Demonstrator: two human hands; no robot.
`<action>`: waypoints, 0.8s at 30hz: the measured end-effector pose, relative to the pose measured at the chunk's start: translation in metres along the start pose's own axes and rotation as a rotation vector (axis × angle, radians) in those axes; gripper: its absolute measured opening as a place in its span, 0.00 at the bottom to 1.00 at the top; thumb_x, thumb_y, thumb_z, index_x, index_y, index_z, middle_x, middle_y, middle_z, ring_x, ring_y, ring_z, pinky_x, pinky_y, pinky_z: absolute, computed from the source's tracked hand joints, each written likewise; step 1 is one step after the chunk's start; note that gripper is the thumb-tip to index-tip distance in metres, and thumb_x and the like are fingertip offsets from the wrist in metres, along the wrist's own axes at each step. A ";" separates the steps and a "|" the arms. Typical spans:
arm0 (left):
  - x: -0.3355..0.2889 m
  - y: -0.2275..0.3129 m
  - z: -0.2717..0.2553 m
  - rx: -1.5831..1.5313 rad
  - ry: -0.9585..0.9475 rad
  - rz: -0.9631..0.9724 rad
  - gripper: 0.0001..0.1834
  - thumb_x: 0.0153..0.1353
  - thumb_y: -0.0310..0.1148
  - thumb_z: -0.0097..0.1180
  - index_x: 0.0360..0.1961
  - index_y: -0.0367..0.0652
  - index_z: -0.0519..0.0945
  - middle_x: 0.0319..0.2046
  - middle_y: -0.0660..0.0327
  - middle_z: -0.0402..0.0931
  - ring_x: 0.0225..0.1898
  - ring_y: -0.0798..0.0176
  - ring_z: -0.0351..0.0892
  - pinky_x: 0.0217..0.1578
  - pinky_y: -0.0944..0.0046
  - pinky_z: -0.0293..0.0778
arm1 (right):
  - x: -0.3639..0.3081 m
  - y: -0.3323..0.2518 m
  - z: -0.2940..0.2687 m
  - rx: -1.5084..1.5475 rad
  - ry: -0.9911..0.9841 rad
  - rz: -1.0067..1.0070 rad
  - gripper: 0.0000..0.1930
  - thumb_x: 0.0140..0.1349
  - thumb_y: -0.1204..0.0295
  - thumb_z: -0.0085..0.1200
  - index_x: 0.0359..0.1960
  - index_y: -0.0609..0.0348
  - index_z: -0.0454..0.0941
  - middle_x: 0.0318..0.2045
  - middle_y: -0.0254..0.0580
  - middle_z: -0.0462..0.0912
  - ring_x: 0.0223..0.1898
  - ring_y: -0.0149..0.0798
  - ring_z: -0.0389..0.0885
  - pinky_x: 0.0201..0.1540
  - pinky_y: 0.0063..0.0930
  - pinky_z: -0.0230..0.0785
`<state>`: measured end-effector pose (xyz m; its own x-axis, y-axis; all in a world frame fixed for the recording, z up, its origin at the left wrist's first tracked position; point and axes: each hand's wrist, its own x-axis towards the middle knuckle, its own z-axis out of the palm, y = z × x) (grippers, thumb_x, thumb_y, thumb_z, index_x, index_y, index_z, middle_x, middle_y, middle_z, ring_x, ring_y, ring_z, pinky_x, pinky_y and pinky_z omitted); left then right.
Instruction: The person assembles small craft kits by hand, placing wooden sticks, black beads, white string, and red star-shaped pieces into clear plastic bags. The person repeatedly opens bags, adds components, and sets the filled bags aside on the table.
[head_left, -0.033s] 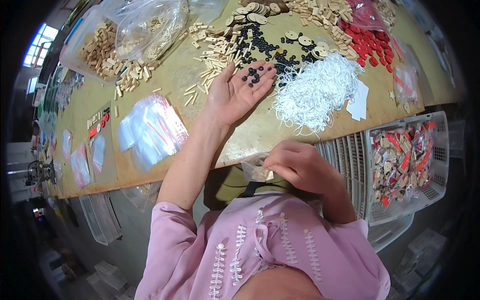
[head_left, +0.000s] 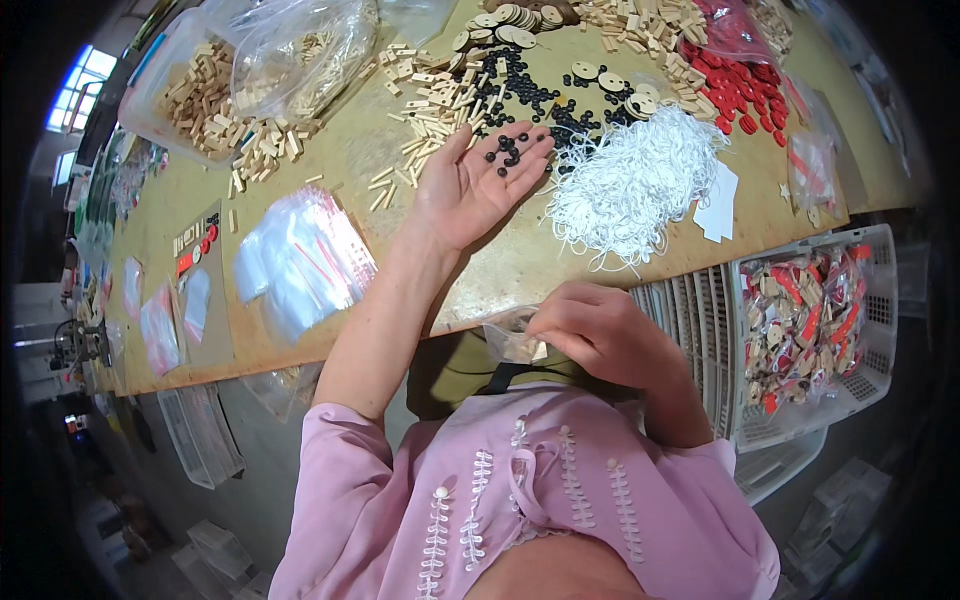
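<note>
My left hand (head_left: 478, 195) lies palm up over the table, its fingers stretched out flat. Several small black beads (head_left: 510, 157) rest loose on that palm and the fingers. Close to my body, at the table's near edge, my right hand (head_left: 597, 330) is closed on the rim of a small clear plastic bag (head_left: 510, 345). Pale wooden pieces show through the bag; its far contents are partly hidden by my fingers. Just beyond my left hand are more black beads (head_left: 515, 85) and thin wooden sticks (head_left: 425, 145). A heap of white cord (head_left: 640, 185) lies to its right.
Flat clear bags (head_left: 305, 260) lie left of my left forearm. Wooden blocks spill from a plastic tub (head_left: 150, 120) at the far left. Red discs (head_left: 745, 95) and wooden discs (head_left: 515, 20) are at the back. A white basket (head_left: 880, 330) of filled bags stands at right.
</note>
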<state>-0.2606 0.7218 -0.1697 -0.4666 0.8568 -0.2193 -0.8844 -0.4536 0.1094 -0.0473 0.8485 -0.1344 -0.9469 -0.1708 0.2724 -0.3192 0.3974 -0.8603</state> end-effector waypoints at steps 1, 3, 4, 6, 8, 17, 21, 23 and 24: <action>0.000 0.000 0.000 0.010 0.009 0.006 0.35 0.81 0.50 0.29 0.67 0.23 0.65 0.67 0.35 0.66 0.70 0.38 0.66 0.70 0.44 0.68 | 0.002 0.000 0.000 -0.006 -0.006 -0.005 0.05 0.60 0.81 0.63 0.37 0.59 0.84 0.34 0.44 0.85 0.36 0.48 0.84 0.40 0.37 0.77; -0.002 -0.001 0.002 0.001 0.014 0.004 0.34 0.81 0.47 0.30 0.66 0.22 0.65 0.67 0.35 0.67 0.70 0.37 0.66 0.70 0.44 0.68 | 0.003 0.000 0.001 -0.017 -0.009 -0.013 0.04 0.60 0.81 0.63 0.36 0.59 0.84 0.34 0.44 0.84 0.36 0.47 0.84 0.40 0.37 0.77; -0.002 -0.002 0.002 0.001 0.010 0.003 0.33 0.81 0.46 0.30 0.66 0.22 0.65 0.66 0.35 0.67 0.70 0.37 0.67 0.70 0.44 0.68 | 0.003 0.001 0.002 -0.018 -0.014 -0.012 0.04 0.60 0.81 0.63 0.36 0.59 0.84 0.34 0.44 0.84 0.36 0.47 0.84 0.40 0.37 0.77; -0.002 -0.002 0.003 0.013 0.006 0.003 0.31 0.80 0.43 0.30 0.67 0.22 0.65 0.66 0.34 0.67 0.70 0.38 0.67 0.70 0.44 0.68 | 0.003 0.002 0.004 -0.021 -0.022 -0.014 0.04 0.60 0.80 0.63 0.36 0.59 0.84 0.33 0.44 0.84 0.36 0.47 0.84 0.40 0.37 0.77; -0.003 -0.002 0.004 0.033 0.006 0.005 0.29 0.79 0.39 0.31 0.67 0.22 0.65 0.66 0.34 0.67 0.70 0.39 0.68 0.69 0.44 0.69 | 0.005 0.002 0.004 -0.026 -0.025 -0.019 0.04 0.61 0.80 0.63 0.36 0.59 0.84 0.33 0.44 0.84 0.36 0.47 0.84 0.40 0.36 0.77; -0.001 -0.001 -0.003 -0.009 -0.010 -0.037 0.26 0.77 0.31 0.33 0.67 0.23 0.65 0.66 0.36 0.68 0.69 0.40 0.70 0.68 0.44 0.72 | 0.003 0.001 0.006 -0.058 -0.056 -0.027 0.02 0.63 0.77 0.58 0.37 0.58 0.81 0.34 0.43 0.82 0.37 0.49 0.83 0.41 0.39 0.77; -0.001 -0.001 -0.003 0.020 0.009 -0.026 0.24 0.76 0.30 0.36 0.67 0.23 0.66 0.65 0.35 0.69 0.67 0.40 0.73 0.66 0.46 0.74 | 0.003 0.001 0.007 -0.041 -0.070 -0.009 0.02 0.64 0.76 0.57 0.38 0.57 0.80 0.34 0.44 0.82 0.39 0.50 0.83 0.43 0.40 0.76; -0.001 0.000 -0.005 0.067 0.023 -0.004 0.23 0.76 0.29 0.39 0.66 0.23 0.66 0.63 0.36 0.70 0.66 0.41 0.74 0.65 0.47 0.77 | 0.003 0.001 0.008 -0.022 -0.070 -0.002 0.02 0.65 0.76 0.57 0.38 0.57 0.80 0.35 0.44 0.82 0.39 0.51 0.83 0.43 0.40 0.76; -0.001 0.000 -0.004 0.111 0.054 0.022 0.23 0.76 0.27 0.40 0.66 0.23 0.66 0.64 0.36 0.70 0.66 0.42 0.74 0.63 0.50 0.79 | 0.003 0.002 0.008 -0.012 -0.070 0.002 0.02 0.65 0.76 0.57 0.38 0.57 0.80 0.35 0.44 0.83 0.39 0.51 0.83 0.43 0.41 0.76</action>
<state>-0.2597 0.7203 -0.1731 -0.4875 0.8312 -0.2673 -0.8706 -0.4397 0.2205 -0.0504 0.8411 -0.1384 -0.9426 -0.2323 0.2400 -0.3184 0.4083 -0.8555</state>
